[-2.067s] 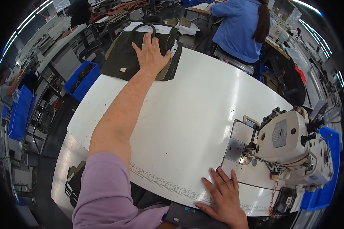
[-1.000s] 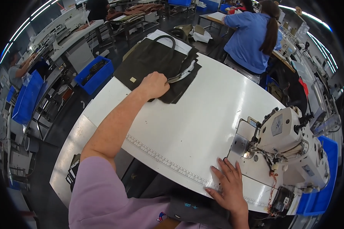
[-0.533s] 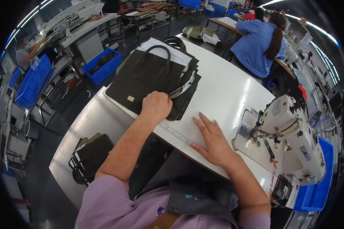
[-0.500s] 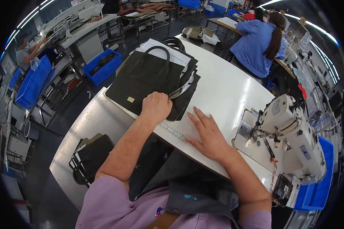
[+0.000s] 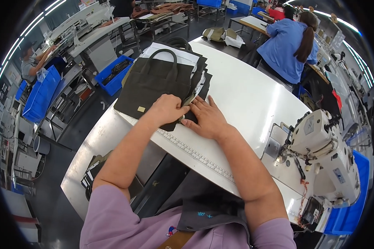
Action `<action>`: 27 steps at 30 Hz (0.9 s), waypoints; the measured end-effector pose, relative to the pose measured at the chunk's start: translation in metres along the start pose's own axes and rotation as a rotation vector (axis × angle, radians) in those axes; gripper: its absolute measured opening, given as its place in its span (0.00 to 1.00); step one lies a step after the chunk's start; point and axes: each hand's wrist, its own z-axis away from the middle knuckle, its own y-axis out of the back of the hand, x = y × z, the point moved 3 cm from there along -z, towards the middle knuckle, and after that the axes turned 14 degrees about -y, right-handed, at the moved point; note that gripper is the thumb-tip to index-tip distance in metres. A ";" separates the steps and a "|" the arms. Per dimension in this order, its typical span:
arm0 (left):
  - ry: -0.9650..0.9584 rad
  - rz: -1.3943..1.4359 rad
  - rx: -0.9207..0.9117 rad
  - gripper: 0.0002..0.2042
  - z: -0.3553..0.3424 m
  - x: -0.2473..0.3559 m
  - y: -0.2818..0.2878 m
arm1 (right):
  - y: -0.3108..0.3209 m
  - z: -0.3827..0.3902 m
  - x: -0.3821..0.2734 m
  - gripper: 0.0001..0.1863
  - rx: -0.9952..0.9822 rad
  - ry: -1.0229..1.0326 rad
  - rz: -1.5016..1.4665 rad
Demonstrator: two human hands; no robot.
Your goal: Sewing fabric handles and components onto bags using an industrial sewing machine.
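A stack of dark olive fabric bag panels (image 5: 151, 85) lies on the white table (image 5: 241, 87). The top panel carries a looped handle (image 5: 175, 66) and a small gold plate (image 5: 141, 109). White sheets show between the layers at the stack's right side. My left hand (image 5: 168, 108) is closed on the stack's near right edge, with its thumb toward my other hand. Against that same edge rests my right hand (image 5: 207, 119), fingers stretched over the lower dark panels. What lies under both sets of fingertips is partly hidden.
A printed ruler (image 5: 191, 152) runs along the table's near edge. To the right stands a white sewing machine (image 5: 313, 137). More dark bag pieces (image 5: 91, 168) lie on the lower metal surface (image 5: 81, 159) at left. A person in blue (image 5: 280, 52) sits beyond the table.
My right hand has moved left from the bare tabletop to the stack's edge. My left hand stays at the stack. The whole view has shifted slightly.
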 end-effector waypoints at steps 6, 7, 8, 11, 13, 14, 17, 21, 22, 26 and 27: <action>0.043 -0.146 0.486 0.26 -0.024 -0.033 0.061 | 0.025 0.005 0.002 0.22 0.263 0.062 -0.259; -0.068 -0.255 0.569 0.31 -0.032 -0.053 0.059 | 0.031 0.006 0.001 0.18 0.350 0.032 -0.320; -0.067 -0.258 0.568 0.31 -0.045 -0.066 0.052 | 0.034 0.007 0.005 0.15 0.439 -0.011 -0.376; -0.290 -0.323 0.607 0.35 -0.066 -0.075 0.045 | 0.033 0.005 -0.001 0.18 0.547 0.078 -0.377; -0.270 -0.355 0.575 0.33 -0.076 -0.068 0.043 | 0.030 0.004 0.001 0.22 0.515 0.131 -0.335; -0.240 -0.389 0.547 0.31 -0.080 -0.066 0.042 | 0.029 0.004 0.002 0.22 0.517 0.121 -0.334; -0.231 -0.327 0.679 0.26 -0.084 -0.081 0.047 | 0.025 0.000 -0.001 0.27 0.456 0.095 -0.309; -0.215 0.142 0.906 0.22 -0.071 -0.109 0.079 | 0.015 -0.006 -0.004 0.37 0.316 0.031 -0.172; -0.253 0.316 1.041 0.20 -0.064 -0.104 0.092 | 0.012 -0.007 -0.002 0.39 0.260 0.009 -0.148; -0.132 0.877 1.321 0.14 0.001 -0.054 0.163 | 0.009 -0.006 -0.001 0.40 0.264 -0.002 -0.136; -0.132 0.819 1.259 0.14 0.017 -0.036 0.176 | 0.010 -0.006 0.000 0.40 0.264 -0.006 -0.157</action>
